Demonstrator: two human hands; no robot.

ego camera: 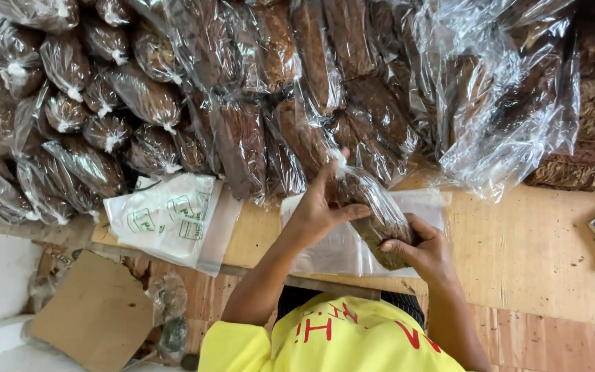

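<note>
- both hands meet at the centre of the view on one clear plastic bag (374,219) stuffed with dark brown dried leaves.
- left hand (320,207) is clamped round the bag's upper end at about 11 o'clock of it, thumb across the plastic, fingers up at the loose neck.
- right hand (421,249) is closed under the bag's lower end at about 5 o'clock, cradling the weight.
- the bag hangs tilted just over a flat stack of empty clear bags (332,251) on the wooden bench (531,248).
- its neck looks open and untied, so by my reading filling is done and closing is what's left.
- at 10 to 12 o'clock sits a big heap of tied bags (105,96), knots showing: plenty already finished.
- a printed white bag pack (166,217) lies at 9 o'clock, a cardboard piece (94,317) at 8 o'clock.
</note>
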